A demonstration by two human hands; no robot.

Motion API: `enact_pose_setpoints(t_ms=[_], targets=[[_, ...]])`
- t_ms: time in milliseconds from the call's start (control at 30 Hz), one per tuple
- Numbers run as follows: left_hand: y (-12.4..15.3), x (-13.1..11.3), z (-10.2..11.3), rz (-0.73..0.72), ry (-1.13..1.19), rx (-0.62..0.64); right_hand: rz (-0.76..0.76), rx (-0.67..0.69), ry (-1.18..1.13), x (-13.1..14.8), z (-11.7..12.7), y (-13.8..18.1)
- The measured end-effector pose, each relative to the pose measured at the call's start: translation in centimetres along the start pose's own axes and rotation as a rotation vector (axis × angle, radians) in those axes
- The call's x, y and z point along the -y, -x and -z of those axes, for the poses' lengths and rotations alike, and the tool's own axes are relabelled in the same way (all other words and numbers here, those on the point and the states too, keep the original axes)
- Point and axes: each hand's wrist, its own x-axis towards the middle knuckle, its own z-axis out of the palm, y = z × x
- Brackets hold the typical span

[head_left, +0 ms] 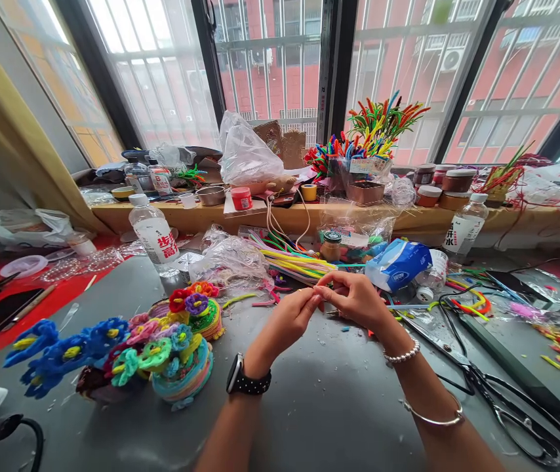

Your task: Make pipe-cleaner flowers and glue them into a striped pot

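Above the middle of the grey table, my left hand (292, 319) and my right hand (351, 300) meet at the fingertips. Both are closed in a pinch, and whatever lies between the fingers is too small or hidden to name. Just behind them runs a bundle of coloured pipe cleaners (300, 264), yellow, green and white among them. To the left of my left hand stand fuzzy pipe-cleaner flowers (71, 353) in blue, and more in red, pink and green, set in small round pots (184, 375). Large black-handled scissors (477, 380) lie open right of my right arm.
A water bottle (155, 233) stands at the left, another bottle (465, 226) at the right. A blue tissue pack (398, 263) and a small lidded jar (330, 246) sit behind my hands. The window sill (196, 215) holds jars, bags and pipe cleaners. A dark green bar (513, 367) lies rightward.
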Motion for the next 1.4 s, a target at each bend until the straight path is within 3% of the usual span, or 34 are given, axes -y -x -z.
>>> enact_pose_setpoints(t_ms=[233,433,667,1067,1400], targets=[[0.0,-0.2,0.2,-0.022,-0.096,-0.021,0.006,-0.001,-0.169,-0.8,-0.4,-0.3],[0.2,-0.3,-0.1,-0.002,-0.381,-0.091,-0.066,-0.09,-0.143,-0.9,-0.9,-0.5],[0.4,-0.2,-0.3,-0.009,-0.465,-0.183,-0.114,-0.089,-0.174,-1.1,-1.1,-0.6],[0.4,-0.3,0.0,0.05,-0.129,-0.197,0.008,0.098,-0.254,-0.6,0.9,-0.1],[0.3,-0.3,-0.1,0.074,0.067,-0.184,-0.007,0.038,-0.237,-1.0,0.6,-0.1]])
